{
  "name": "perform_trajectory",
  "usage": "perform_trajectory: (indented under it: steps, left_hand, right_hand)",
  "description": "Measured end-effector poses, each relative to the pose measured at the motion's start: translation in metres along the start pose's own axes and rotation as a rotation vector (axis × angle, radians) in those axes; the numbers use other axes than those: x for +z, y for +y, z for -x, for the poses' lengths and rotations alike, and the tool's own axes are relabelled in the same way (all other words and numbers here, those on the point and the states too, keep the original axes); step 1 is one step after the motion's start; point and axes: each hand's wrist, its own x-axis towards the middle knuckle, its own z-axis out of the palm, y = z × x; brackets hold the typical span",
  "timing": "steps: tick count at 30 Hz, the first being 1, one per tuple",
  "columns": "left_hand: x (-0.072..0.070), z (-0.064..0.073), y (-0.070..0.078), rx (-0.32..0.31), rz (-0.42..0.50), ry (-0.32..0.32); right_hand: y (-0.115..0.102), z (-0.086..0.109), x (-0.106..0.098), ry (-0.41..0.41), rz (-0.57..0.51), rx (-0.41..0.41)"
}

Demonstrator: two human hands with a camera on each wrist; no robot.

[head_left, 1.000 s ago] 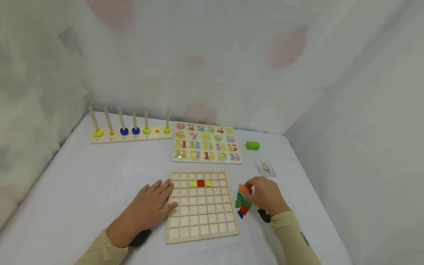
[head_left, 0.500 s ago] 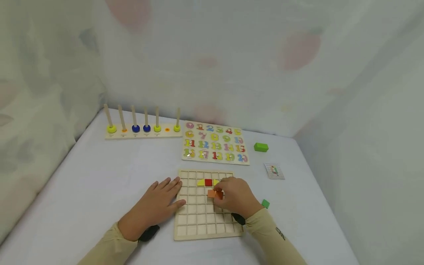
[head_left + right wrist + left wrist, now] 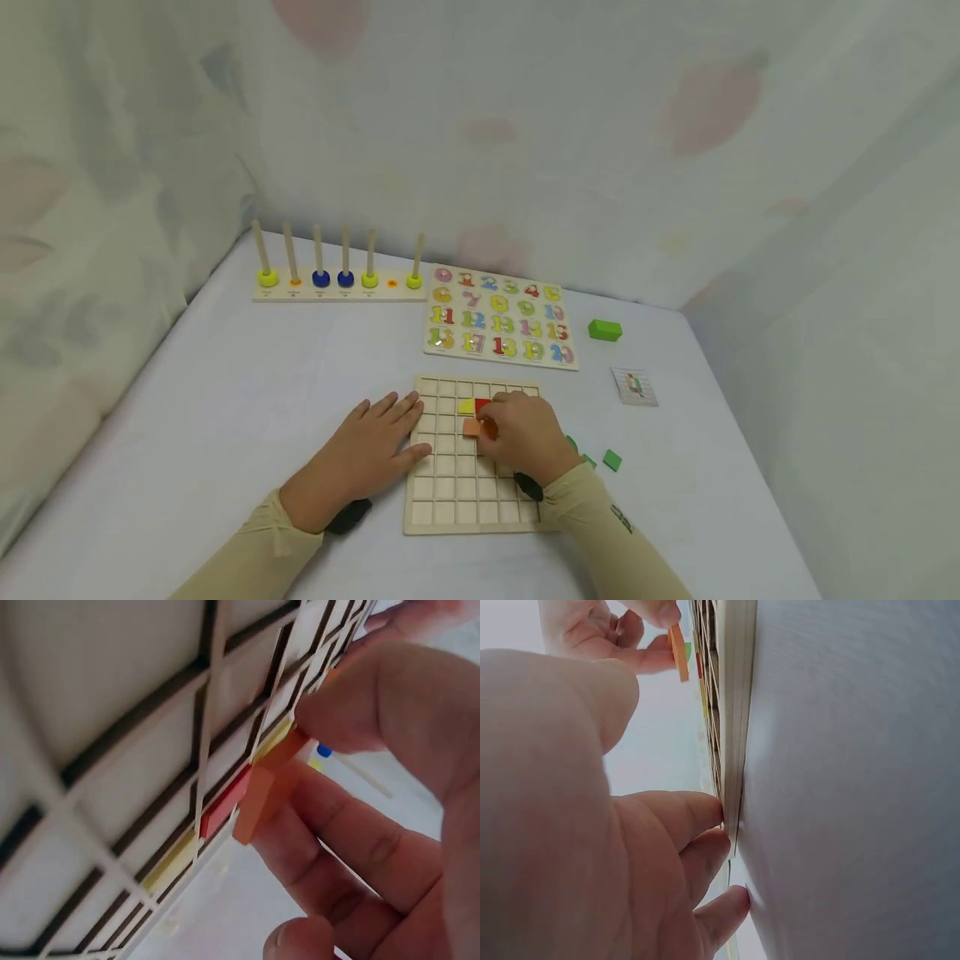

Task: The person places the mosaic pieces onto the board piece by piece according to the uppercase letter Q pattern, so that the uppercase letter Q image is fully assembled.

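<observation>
A wooden grid board (image 3: 445, 512) lies on the white cloth. In its upper rows sit a yellow rounded tile (image 3: 466, 407) and a red square tile (image 3: 482, 405); another yellow tile (image 3: 172, 862) beside the red one shows in the right wrist view. My left hand (image 3: 367, 454) lies with spread fingers, fingertips against the board's left edge. Over the board, just below the red tile, my right hand (image 3: 528, 437) pinches orange tiles between thumb and fingers: a square one (image 3: 471, 427) sticks out left, and a second orange piece (image 3: 490, 428) is partly covered by the fingers.
Green tiles (image 3: 612, 460) lie right of the board, some behind my right wrist. Further back are a picture card (image 3: 643, 393), a green block (image 3: 604, 330), a number puzzle (image 3: 487, 333) and a peg counting stand (image 3: 292, 293) with rings.
My right hand has carried the orange tiles from the loose tiles at the right to over the board. My left hand stays at the board's edge. The head view has shifted.
</observation>
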Motion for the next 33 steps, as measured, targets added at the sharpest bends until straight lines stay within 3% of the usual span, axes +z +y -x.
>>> perform_trajectory:
  steps: [13,20,26,31,33]
  left_hand:
    - [-0.002,0.001,-0.004,0.0,-0.009,0.004]
    - [-0.001,-0.003,0.0,0.014,-0.009,0.004]
    - [0.0,-0.004,0.0,0.006,-0.007,0.006]
    - [0.001,-0.003,-0.002,-0.001,0.006,0.005]
    - [0.002,-0.002,-0.003,-0.006,0.008,-0.001]
  right_hand:
    - [-0.013,-0.005,0.001,-0.078,-0.09,-0.065]
    - [-0.018,0.0,0.002,-0.063,-0.135,-0.176]
    - [-0.018,0.0,0.001,-0.043,-0.101,-0.193]
    - [-0.018,0.003,-0.003,-0.1,-0.054,-0.179]
    - [-0.017,0.007,-0.004,-0.108,-0.087,-0.174]
